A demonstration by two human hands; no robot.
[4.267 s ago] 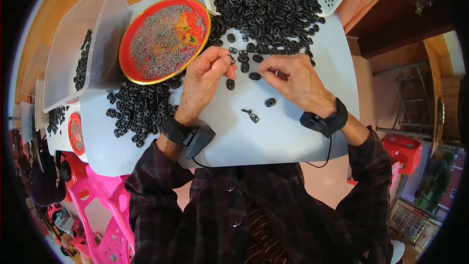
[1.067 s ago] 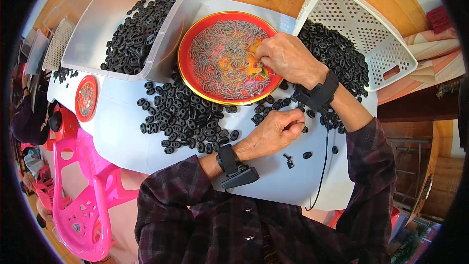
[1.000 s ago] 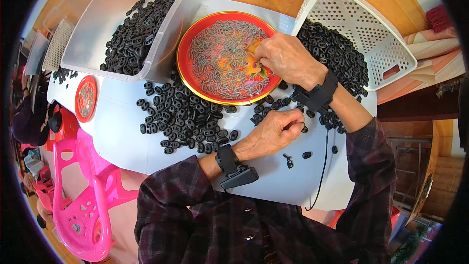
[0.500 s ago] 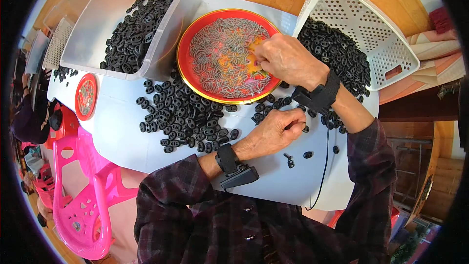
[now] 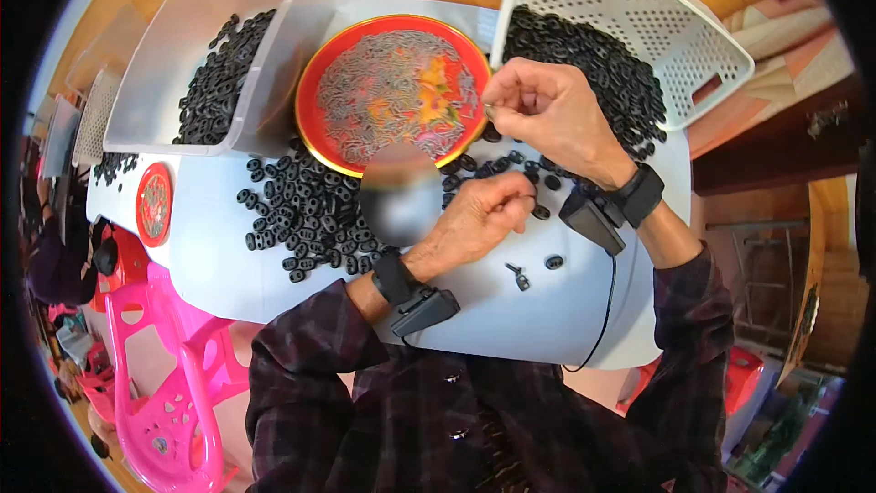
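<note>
My right hand [image 5: 557, 114] is raised beside the right rim of a red round tray [image 5: 307, 132] with a gold edge. Its thumb and forefinger pinch a tiny grey piece [image 5: 490, 111], apparently a screw. Small grey screws [image 5: 365, 73] are spread over the tray's floral bottom. Lower down, my left hand [image 5: 484, 219] is closed, its fingers curled in; whatever they hold is hidden. Black oval pieces with two holes [image 5: 306, 205] lie heaped to the left of it, with more between the hands and the tray. A blurred patch covers part of the heap by my left wrist.
A clear plastic bin [image 5: 255, 100] at the back left and a tipped white perforated basket [image 5: 675, 50] at the back right hold more black pieces. Near the white table's [image 5: 511, 338] front lies a small dark fitting [image 5: 518, 278]. A smaller red tray [image 5: 153, 205] and pink chair [image 5: 169, 411] are left.
My right hand has lifted off the screws and moved to the tray's right rim, a tiny grey piece between its fingertips. The left hand remains closed over the table. The view has shifted slightly.
</note>
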